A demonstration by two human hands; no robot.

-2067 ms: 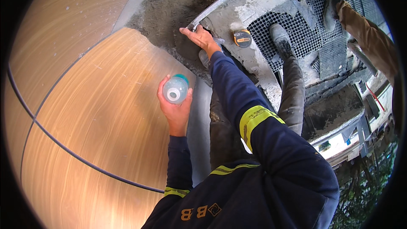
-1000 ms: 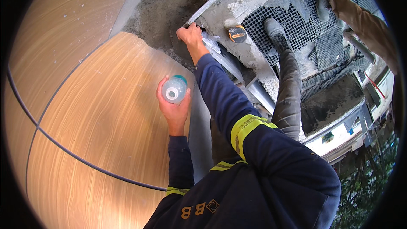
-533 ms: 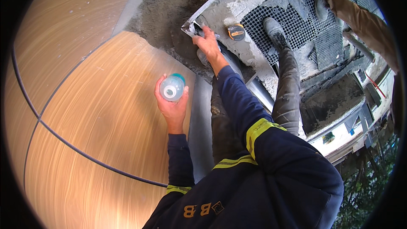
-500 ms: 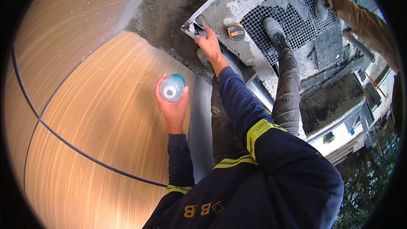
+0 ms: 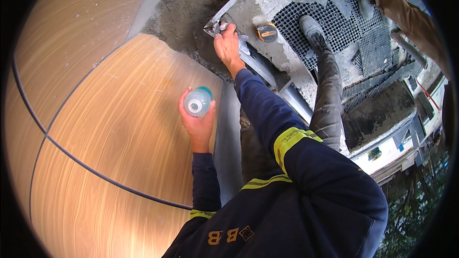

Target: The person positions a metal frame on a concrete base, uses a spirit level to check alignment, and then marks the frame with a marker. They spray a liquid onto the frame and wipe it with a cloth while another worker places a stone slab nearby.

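My left hand [image 5: 198, 126] is wrapped round a clear plastic bottle [image 5: 197, 101] with a teal part on its far side and a white ring facing me. It is held in front of the wood-grain panel [image 5: 129, 114]. Over at the corner of a cement-smeared ledge [image 5: 248, 14], my right hand [image 5: 228, 48] has its fingers curled. Crumpled whitish material [image 5: 220, 27] shows at its fingertips; whether this is plastic or cloth I cannot tell. More pale, wrinkled material [image 5: 244, 45] lies just right of the hand.
An orange-and-black tape measure [image 5: 267, 32] rests on the ledge. Perforated black mats [image 5: 330, 24] cover the platform, where my shoe [image 5: 311, 31] stands. Another person's brown-trousered leg [image 5: 406, 19] is at the far right. A dark cable [image 5: 110, 177] crosses the panel.
My right hand has shifted slightly left, and the crumpled whitish material now shows at its fingertips. My left hand, still round the bottle, has moved a little to the right.
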